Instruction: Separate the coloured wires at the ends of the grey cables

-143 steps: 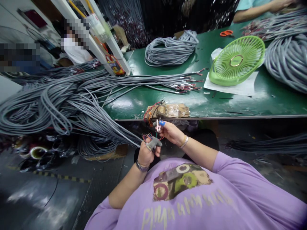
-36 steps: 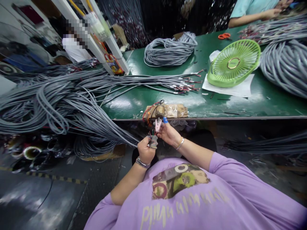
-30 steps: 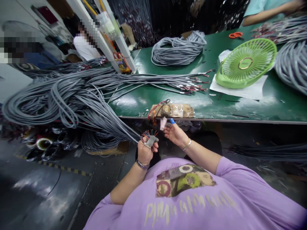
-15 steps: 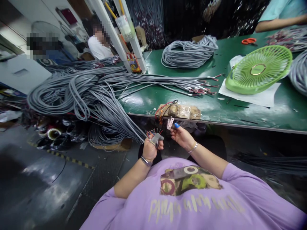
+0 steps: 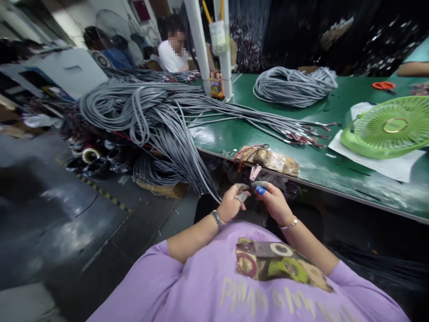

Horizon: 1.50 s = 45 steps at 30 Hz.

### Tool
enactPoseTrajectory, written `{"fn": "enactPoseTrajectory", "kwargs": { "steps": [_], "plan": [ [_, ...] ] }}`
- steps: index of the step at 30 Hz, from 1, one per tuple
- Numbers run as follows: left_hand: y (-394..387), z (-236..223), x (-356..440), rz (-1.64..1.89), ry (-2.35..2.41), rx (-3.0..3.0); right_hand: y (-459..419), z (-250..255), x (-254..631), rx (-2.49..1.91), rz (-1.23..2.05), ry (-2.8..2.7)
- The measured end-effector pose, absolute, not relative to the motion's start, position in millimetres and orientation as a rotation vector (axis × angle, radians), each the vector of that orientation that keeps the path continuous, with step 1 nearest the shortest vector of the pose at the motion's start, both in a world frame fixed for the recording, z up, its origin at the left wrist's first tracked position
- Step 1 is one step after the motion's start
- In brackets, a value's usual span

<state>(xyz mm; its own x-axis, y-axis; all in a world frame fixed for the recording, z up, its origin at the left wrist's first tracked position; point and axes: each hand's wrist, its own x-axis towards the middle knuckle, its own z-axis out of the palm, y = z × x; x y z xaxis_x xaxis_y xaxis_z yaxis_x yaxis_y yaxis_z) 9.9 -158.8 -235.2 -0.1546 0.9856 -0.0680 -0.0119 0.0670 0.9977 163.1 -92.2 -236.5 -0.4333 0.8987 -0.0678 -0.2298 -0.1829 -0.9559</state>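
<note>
My left hand [image 5: 232,202], with grey finger covers and a metal watch at the wrist, is closed around the end of a grey cable [image 5: 214,193]. That cable runs up and left to a large bundle [image 5: 187,152]. Just to the right, my right hand [image 5: 273,200] is pinched, its fingertips close to those of the left. Blue tape wraps one of its digits; what the pinch holds is too small and hidden to tell. Above the fingers, a pale pink clip-like piece [image 5: 255,172] sits at the table's edge, below a taped wooden block [image 5: 271,160] with red and black wires.
On the green table [image 5: 228,138] lie cables with stripped ends [image 5: 303,134], a coiled cable bundle [image 5: 295,87], orange-handled scissors [image 5: 384,85] and a green fan [image 5: 392,127] on white paper. A white post [image 5: 199,44] stands at the back. Another person [image 5: 172,51] sits beyond.
My hands have come together, the right moving nearer the left. The fanned coloured wires seen in the left hand are now hidden. The view has turned left.
</note>
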Motion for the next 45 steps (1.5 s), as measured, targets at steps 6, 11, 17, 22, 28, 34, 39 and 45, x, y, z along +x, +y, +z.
{"fn": "enactPoseTrajectory", "kwargs": {
  "steps": [6,11,17,22,28,34,39,45],
  "plan": [
    [-171,-240,17,1.159,1.371,1.304,-119,-222,163,-0.683,1.759,-1.522],
    [-179,-241,14,1.263,1.281,1.426,-128,-224,153,-0.756,1.618,-1.461],
    [-190,-235,8,1.258,1.292,1.14,-123,-231,147,-0.959,1.685,-1.173],
    [-190,-230,3,1.11,1.345,1.185,-123,-225,143,-0.909,1.676,-1.239],
    [-191,-232,2,1.065,1.355,1.205,-123,-226,136,-0.874,1.689,-1.281],
    [-190,-237,-2,1.187,1.324,0.994,-112,-240,142,-0.933,1.757,-0.956],
    [-185,-241,-1,1.218,1.352,0.955,-113,-237,142,-0.906,1.853,-1.248],
    [-181,-242,1,1.265,1.446,0.965,-108,-235,138,-0.927,1.824,-1.377]
  ]
}}
